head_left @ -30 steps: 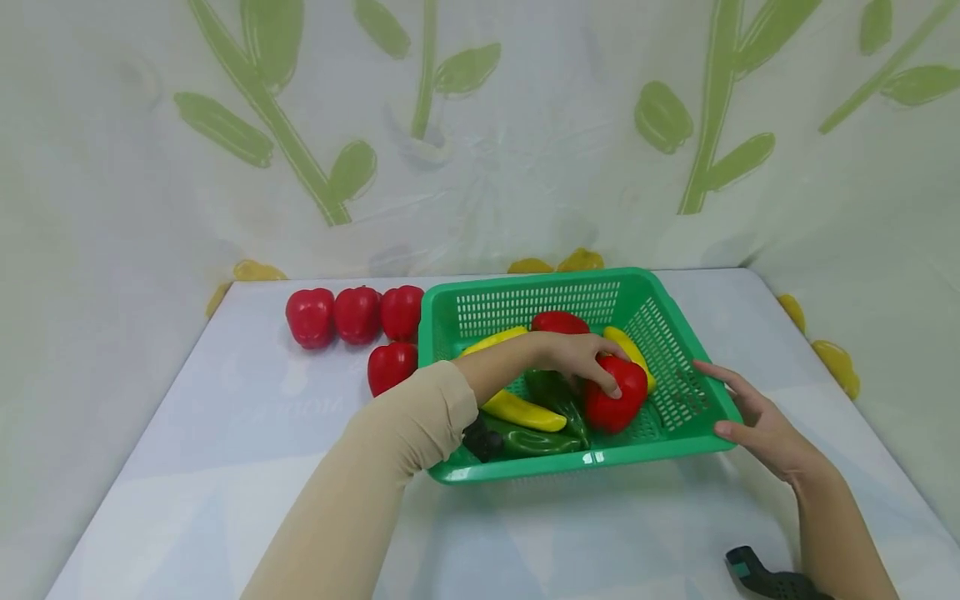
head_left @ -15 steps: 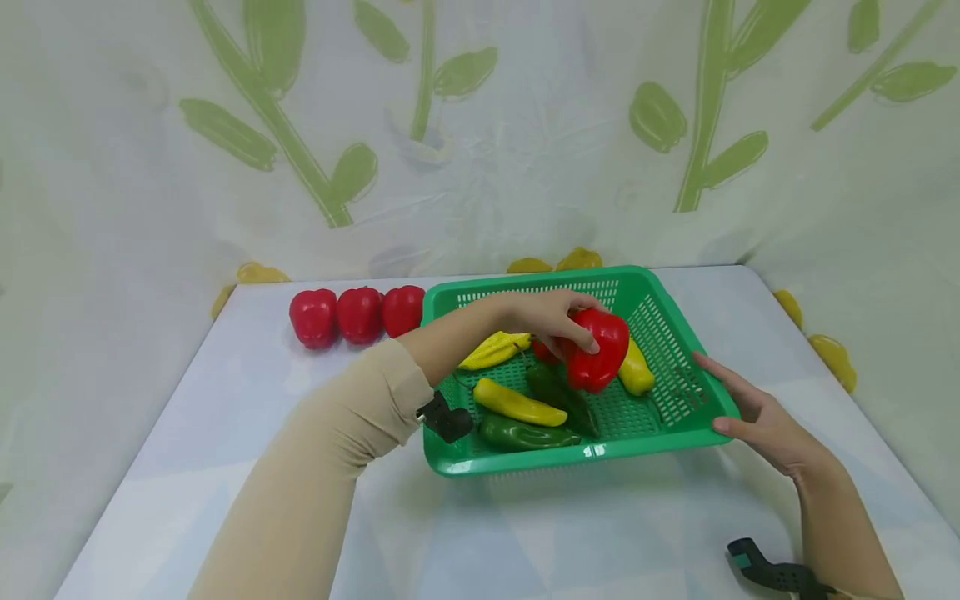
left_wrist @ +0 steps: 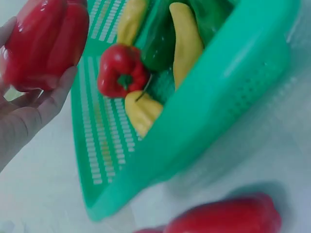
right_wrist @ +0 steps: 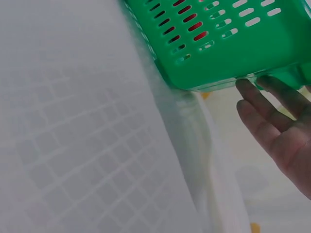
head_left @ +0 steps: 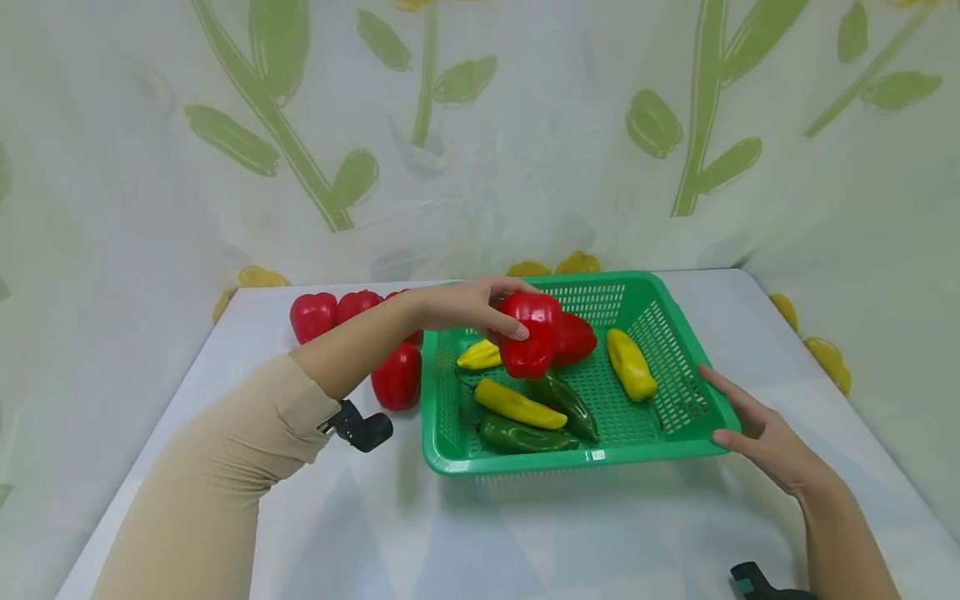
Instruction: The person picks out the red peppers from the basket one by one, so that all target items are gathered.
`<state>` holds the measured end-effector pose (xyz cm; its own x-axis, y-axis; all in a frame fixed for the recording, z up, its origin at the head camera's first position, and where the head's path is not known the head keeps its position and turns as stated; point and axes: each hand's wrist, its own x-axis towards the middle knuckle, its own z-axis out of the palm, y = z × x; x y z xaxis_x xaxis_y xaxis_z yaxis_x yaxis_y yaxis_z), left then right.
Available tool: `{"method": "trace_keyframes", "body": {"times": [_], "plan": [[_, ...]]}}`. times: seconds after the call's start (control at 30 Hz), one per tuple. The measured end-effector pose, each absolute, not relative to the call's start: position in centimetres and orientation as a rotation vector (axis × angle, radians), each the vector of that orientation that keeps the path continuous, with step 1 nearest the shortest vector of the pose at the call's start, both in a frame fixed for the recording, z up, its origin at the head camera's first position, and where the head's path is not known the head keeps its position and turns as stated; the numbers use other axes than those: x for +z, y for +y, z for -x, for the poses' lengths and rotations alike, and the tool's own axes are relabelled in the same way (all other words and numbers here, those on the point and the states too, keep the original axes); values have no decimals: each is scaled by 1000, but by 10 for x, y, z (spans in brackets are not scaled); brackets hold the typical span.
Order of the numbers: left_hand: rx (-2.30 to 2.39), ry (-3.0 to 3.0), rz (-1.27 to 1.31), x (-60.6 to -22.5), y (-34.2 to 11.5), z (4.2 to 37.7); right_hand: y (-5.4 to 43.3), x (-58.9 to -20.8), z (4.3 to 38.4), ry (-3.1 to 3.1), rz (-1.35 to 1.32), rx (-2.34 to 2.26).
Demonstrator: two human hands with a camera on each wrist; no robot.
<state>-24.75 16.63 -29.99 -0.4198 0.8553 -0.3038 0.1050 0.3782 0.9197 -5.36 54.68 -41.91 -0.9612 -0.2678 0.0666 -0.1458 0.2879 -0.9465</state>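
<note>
My left hand [head_left: 480, 310] grips a red bell pepper [head_left: 531, 333] above the left part of a green plastic basket [head_left: 525, 467]. In the left wrist view that bell pepper [left_wrist: 46, 43] sits between thumb and fingers, over the basket's edge. Inside the basket lie another red bell pepper [head_left: 576, 340], a yellow pepper [head_left: 632, 367] at right, a long yellow pepper [head_left: 517, 403] and long green peppers [head_left: 525, 435]. Part of one more yellow pepper [head_left: 480, 355] shows below my left hand. At the basket's right end my right hand [head_left: 772, 442] holds the rim with thumb and fingers.
Several red bell peppers [head_left: 313, 317] stand on the white table [head_left: 375, 525] left of the basket, partly behind my left forearm. A cloth wall [head_left: 517, 192] with printed green leaves rises behind the table. Each wrist carries a black device [head_left: 360, 427].
My left hand has lifted the red bell pepper from the basket's right part and carried it left. The other red bell pepper inside is now more exposed. My right hand stays at the rim.
</note>
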Motion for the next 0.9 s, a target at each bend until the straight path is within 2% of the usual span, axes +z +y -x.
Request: {"method": "trace_keyframes", "body": {"times": [0.5,0.9], "plan": [[1292,2019,-758,-290,105,246,558,-421,49,2409,312,-1780],[1413,2147,-621,-298,51,244,559,-424,45,2439,269,-1765]]}}
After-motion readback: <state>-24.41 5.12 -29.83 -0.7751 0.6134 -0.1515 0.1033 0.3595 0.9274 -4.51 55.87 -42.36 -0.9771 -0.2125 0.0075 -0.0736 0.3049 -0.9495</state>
